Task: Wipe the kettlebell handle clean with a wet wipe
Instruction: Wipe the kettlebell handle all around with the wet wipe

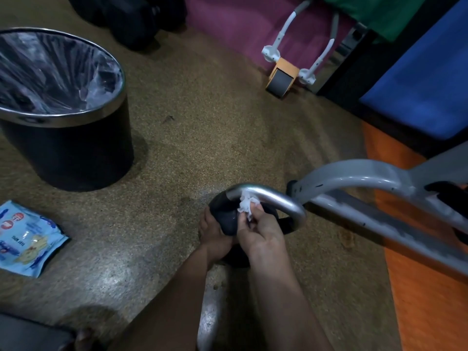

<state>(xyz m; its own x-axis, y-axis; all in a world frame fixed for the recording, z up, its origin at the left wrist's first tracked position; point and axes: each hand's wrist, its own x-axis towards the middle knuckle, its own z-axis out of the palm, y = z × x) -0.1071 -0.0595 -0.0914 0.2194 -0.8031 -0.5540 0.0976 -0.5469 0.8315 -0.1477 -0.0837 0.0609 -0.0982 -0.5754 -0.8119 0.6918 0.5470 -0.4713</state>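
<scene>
Kettlebell sits on the speckled floor in the lower middle of the head view, its dark round body tipped so that the silver handle arches up and to the right. A crumpled white wet wipe is pressed against the near side of that handle, close to where the metal meets the black body. The right hand pinches the wipe between its fingertips, fingers curled round the bunched tissue. The left hand cups the left side of the kettlebell body, fingers bent against the dark surface and holding it. Both forearms reach in from the bottom edge of the frame.

Just right of the handle, a grey metal frame curves up and runs off to the right, over an orange mat. To the left, well apart from the kettlebell, stands a black bin with a shiny rim and a clear liner. Nearer the left edge, a blue wipe packet lies flat on the floor. Farther back, an ab wheel with white handles rests beside a pink mat, and a blue pad fills the upper right.
</scene>
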